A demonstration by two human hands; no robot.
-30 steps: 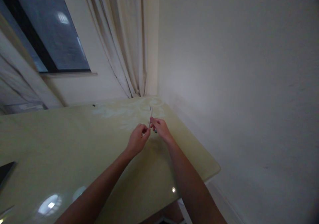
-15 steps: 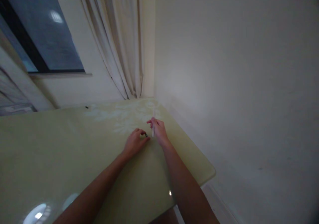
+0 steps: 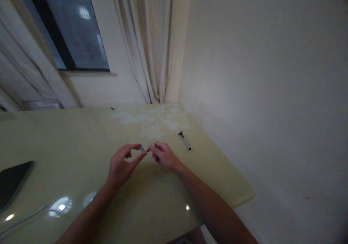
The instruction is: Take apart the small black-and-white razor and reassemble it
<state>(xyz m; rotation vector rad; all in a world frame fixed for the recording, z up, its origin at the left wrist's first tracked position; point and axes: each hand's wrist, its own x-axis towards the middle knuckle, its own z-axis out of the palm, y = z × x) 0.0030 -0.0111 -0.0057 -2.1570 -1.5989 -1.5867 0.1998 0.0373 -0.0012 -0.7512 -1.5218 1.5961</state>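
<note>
My left hand (image 3: 122, 162) pinches a small dark piece with a teal strip between thumb and fingertips; it looks like a razor cartridge (image 3: 142, 148). Close on its right is my right hand (image 3: 163, 154), fingers curled, with the fingertips at the cartridge's edge. Whether they touch it or hold something small is hidden. Beyond the right hand, a razor (image 3: 185, 141) with a dark head and a pale grey handle lies on the table, out of both hands.
The glossy yellow-green table (image 3: 223, 179) meets a bare wall (image 3: 258, 92) on the right. A dark flat object (image 3: 15, 180) lies at left, near a thin cable (image 3: 25, 219). A tiny black piece (image 3: 112, 108) sits by the far edge, below curtains (image 3: 152, 48).
The razor now lies on the table; earlier my right hand held a pale stick-like thing. Both hands are now closer together at the cartridge. The view has shifted left.
</note>
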